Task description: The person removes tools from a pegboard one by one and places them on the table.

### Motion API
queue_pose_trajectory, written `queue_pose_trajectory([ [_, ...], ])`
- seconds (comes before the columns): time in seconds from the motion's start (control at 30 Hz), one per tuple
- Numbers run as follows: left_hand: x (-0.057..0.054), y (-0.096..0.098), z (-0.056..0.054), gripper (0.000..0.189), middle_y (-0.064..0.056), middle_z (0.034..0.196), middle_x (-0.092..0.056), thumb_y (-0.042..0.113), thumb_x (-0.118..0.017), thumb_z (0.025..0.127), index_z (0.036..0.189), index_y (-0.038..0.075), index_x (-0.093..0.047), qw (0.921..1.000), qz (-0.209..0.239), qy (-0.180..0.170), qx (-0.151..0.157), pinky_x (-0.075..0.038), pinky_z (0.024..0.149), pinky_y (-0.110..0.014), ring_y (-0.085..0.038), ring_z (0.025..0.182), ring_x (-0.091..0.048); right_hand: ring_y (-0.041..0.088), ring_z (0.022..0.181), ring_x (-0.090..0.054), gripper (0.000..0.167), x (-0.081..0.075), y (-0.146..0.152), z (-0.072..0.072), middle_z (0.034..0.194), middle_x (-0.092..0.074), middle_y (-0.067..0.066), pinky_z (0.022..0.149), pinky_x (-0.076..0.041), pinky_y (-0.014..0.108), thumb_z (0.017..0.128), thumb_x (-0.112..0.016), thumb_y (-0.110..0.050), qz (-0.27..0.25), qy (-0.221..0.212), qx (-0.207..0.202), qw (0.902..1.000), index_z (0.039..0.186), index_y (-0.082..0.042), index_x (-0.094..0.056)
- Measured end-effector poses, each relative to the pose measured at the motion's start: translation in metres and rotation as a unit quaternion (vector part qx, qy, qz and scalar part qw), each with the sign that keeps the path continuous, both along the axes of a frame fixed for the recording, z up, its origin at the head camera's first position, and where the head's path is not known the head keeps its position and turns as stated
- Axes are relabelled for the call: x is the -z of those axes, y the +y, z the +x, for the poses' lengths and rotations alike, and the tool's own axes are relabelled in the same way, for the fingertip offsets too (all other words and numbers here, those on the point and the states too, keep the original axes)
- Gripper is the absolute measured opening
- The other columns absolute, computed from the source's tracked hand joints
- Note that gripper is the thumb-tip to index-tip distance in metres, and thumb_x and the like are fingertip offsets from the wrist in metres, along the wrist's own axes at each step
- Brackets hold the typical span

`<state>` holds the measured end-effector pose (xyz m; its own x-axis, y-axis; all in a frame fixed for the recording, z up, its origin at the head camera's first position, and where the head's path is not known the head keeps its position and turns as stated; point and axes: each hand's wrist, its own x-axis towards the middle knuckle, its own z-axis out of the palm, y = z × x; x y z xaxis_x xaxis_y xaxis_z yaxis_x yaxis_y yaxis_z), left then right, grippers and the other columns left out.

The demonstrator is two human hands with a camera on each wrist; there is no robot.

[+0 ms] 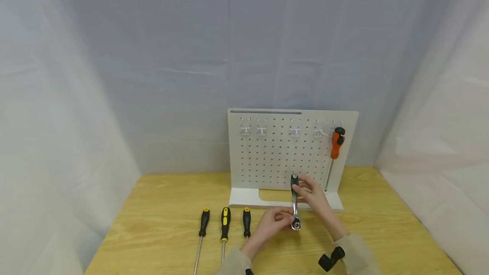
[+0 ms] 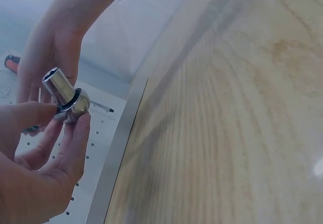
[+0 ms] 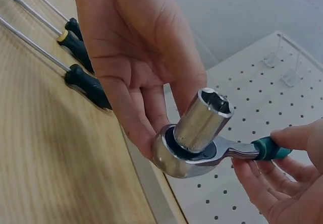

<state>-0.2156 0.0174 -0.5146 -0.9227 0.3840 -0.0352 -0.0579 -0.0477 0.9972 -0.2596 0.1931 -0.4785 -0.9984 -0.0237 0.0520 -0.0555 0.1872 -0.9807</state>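
Both hands hold a socket wrench [image 1: 295, 203] in front of the pegboard [image 1: 275, 156]. It has a green handle [image 3: 271, 148] and a chrome head carrying a socket [image 3: 204, 120]. My left hand [image 1: 274, 223] pinches the head between thumb and fingers, as the left wrist view also shows. The right hand [image 1: 312, 195] grips the green handle, thumb on one side and fingers on the other. In the head view the wrench stands nearly upright in line, handle toward the board and head toward me.
Several clear hooks [image 1: 294, 130] line the board's top. An orange-handled screwdriver [image 1: 336, 145] hangs at its right. Three black-and-yellow screwdrivers, the left one [image 1: 204, 223], middle one [image 1: 225, 224] and right one [image 1: 246, 223], lie on the wooden table [image 1: 160, 207] to the left.
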Motion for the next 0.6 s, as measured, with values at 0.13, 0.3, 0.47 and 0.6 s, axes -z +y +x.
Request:
queue_pose_trajectory([
  [0.13,0.002,-0.007,0.010,0.024,-0.023,0.100,-0.074,0.002,-0.065,0.095,0.116,-0.010,-0.066,0.9999,0.003,-0.012,-0.004,-0.061,0.085,-0.040,-0.018,0.087,-0.073,0.022,0.087,-0.069,0.047,0.008,-0.006,0.001,0.116,-0.063,0.028,0.075,-0.063,0.040,0.100,-0.064,-0.010,0.005,-0.006,-0.026,0.9996,0.139,0.010,-0.047],
  [0.3,0.011,-0.014,0.019,0.022,-0.024,0.098,-0.074,-0.003,-0.064,0.093,0.113,-0.013,-0.064,0.9993,0.010,-0.030,-0.019,-0.062,0.084,-0.040,-0.020,0.086,-0.073,0.021,0.084,-0.068,0.046,0.020,-0.015,0.004,0.114,-0.063,0.026,0.074,-0.063,0.039,0.100,-0.063,-0.009,-0.002,-0.012,-0.063,0.9980,0.138,0.011,-0.045],
  [0.47,0.015,-0.021,0.028,0.020,-0.018,0.094,-0.074,-0.006,-0.064,0.093,0.112,-0.012,-0.063,0.9981,0.000,-0.053,-0.031,-0.062,0.082,-0.041,-0.019,0.085,-0.072,0.020,0.085,-0.066,0.047,0.029,-0.025,0.011,0.114,-0.062,0.023,0.073,-0.063,0.039,0.100,-0.065,-0.013,0.000,-0.019,-0.078,0.9968,0.137,0.009,-0.046],
  [0.6,0.015,-0.026,0.036,0.018,-0.017,0.089,-0.073,-0.008,-0.064,0.092,0.109,-0.012,-0.063,0.9980,-0.021,-0.050,-0.034,-0.063,0.079,-0.040,-0.017,0.082,-0.070,0.018,0.084,-0.064,0.047,0.034,-0.032,0.015,0.109,-0.063,0.022,0.073,-0.064,0.040,0.099,-0.066,-0.010,0.000,-0.025,-0.081,0.9964,0.135,0.014,-0.048],
])
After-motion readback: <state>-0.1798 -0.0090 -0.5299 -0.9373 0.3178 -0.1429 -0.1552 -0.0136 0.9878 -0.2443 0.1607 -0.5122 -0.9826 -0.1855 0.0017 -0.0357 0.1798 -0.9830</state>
